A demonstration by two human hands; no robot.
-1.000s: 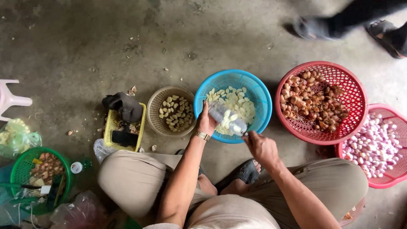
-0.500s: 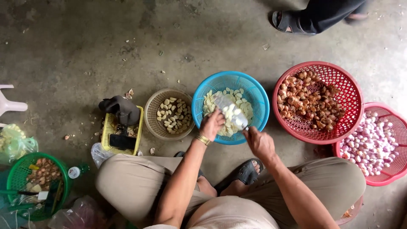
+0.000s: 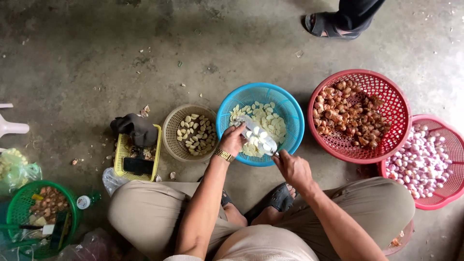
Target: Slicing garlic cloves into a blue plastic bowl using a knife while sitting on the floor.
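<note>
I sit on the concrete floor with a blue basket (image 3: 290, 106) of peeled pale garlic cloves in front of me. My left hand (image 3: 232, 139), with a gold watch at the wrist, grips one end of a clear plastic bag of peeled cloves (image 3: 258, 136) over the basket. My right hand (image 3: 293, 167) holds the bag's other end at the basket's near rim. The bag lies tilted between the two hands.
A tan basket (image 3: 170, 126) of cloves sits left of the blue one. Right are a red basket (image 3: 386, 87) of brown shallots and another red basket (image 3: 447, 140) of peeled ones. A yellow crate (image 3: 120, 157) with a dark cloth and phone, a green basket (image 3: 21, 203), and another person's sandalled foot (image 3: 328, 25) are around.
The other person's feet have moved left along the top edge. My hands and the bag have shifted slightly over the blue basket.
</note>
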